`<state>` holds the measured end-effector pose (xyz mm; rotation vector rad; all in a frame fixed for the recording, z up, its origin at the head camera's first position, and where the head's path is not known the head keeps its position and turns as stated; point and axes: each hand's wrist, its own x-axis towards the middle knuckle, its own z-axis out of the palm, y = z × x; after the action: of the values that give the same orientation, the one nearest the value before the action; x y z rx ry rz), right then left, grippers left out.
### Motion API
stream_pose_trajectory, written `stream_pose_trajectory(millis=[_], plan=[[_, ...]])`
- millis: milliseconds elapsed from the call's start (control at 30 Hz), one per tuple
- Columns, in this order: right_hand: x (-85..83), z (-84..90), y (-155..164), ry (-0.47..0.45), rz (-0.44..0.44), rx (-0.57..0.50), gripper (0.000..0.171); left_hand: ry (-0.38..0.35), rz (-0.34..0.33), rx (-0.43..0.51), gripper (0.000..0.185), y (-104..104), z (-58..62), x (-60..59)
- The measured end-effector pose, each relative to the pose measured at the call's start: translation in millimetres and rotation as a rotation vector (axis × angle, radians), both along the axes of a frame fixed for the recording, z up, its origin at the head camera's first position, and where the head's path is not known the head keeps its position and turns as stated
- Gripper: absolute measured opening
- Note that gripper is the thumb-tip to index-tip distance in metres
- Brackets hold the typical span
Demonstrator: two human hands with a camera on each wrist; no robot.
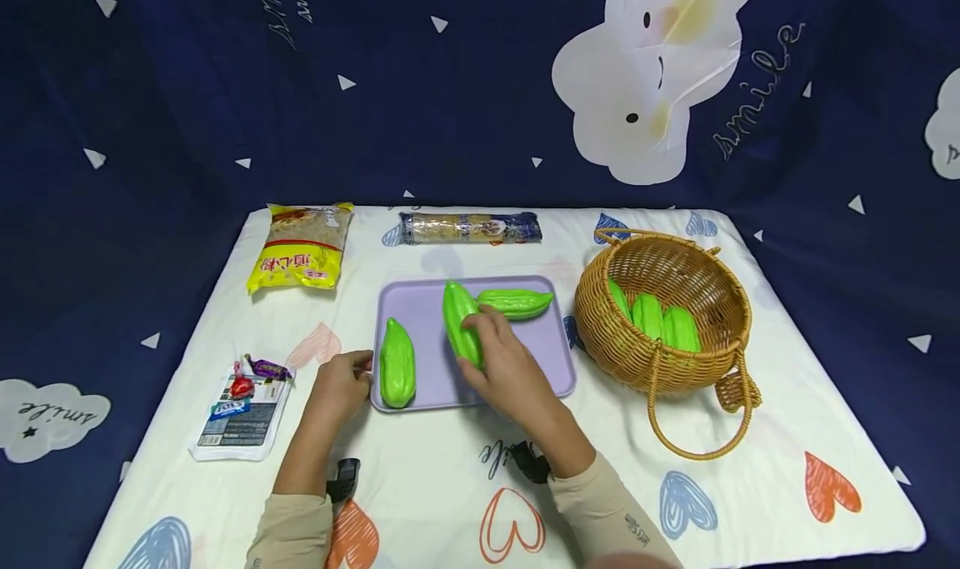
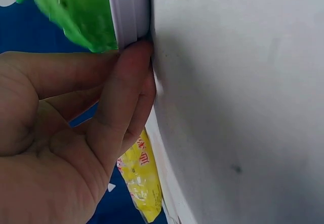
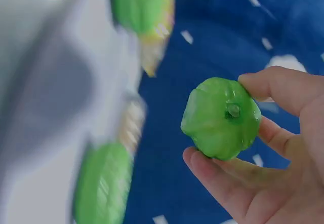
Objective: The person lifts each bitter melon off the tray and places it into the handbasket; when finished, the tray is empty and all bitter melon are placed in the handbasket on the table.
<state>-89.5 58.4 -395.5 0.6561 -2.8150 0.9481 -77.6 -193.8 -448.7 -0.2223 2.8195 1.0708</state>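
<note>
The right hand (image 1: 504,367) gripped a green gourd (image 1: 461,322) between curled fingers (image 3: 268,84) over the lilac tray (image 1: 540,361); the left hand (image 1: 339,386) pinched the tray's edge.

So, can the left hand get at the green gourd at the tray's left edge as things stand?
Probably yes. The left hand pinches the tray rim right beside that gourd, and nothing lies between them; it would only have to release its grip on the rim.
</note>
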Motion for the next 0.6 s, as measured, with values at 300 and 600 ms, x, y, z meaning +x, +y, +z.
stream_pose_trajectory(millis=[300,600], plan=[[-7.4,42.2,85,0.161,-0.371,-0.149,0.046,-0.024,0.001,0.010,0.039,0,-0.8,-1.3],[-10.3,41.6,137,0.087,-0.631,-0.130,0.047,-0.049,0.002,0.020,0.039,0,2.7,-0.8]])
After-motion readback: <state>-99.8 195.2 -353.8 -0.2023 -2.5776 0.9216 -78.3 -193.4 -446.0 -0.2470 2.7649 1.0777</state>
